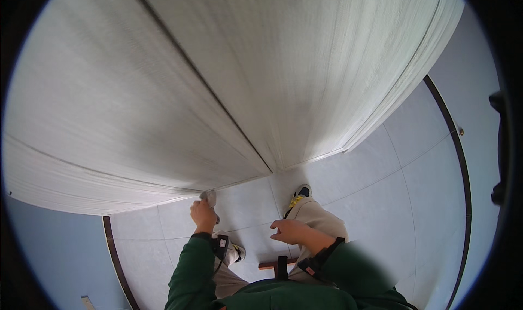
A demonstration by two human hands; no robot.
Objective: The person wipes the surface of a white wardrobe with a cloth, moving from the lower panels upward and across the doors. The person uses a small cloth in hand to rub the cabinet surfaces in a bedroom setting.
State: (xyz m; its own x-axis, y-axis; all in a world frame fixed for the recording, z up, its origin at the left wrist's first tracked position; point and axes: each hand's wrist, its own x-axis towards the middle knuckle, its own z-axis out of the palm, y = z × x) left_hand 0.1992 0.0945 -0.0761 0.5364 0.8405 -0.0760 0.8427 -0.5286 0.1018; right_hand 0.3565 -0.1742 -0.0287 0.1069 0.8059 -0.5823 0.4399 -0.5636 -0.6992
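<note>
My left hand (203, 213) is closed around a crumpled grey cloth (211, 197), which reaches the lower edge of a pale wood-grain cabinet door (163, 146). More of the cloth shows beneath the fingers. My right hand (289, 231) hangs near my right knee, with its fingers loosely curled and apart, holding nothing. A dark vertical gap parts the left door from another pale wood-grain panel (294, 106), which rises in front of me.
Grey floor tiles (367, 212) lie around my shoes. A reddish-brown wooden piece (267, 265) is on the floor between my legs. Dark skirting (463, 163) runs along the right wall, where a small door stop (461, 131) sticks out. Dark skirting also edges the blue left wall (53, 244).
</note>
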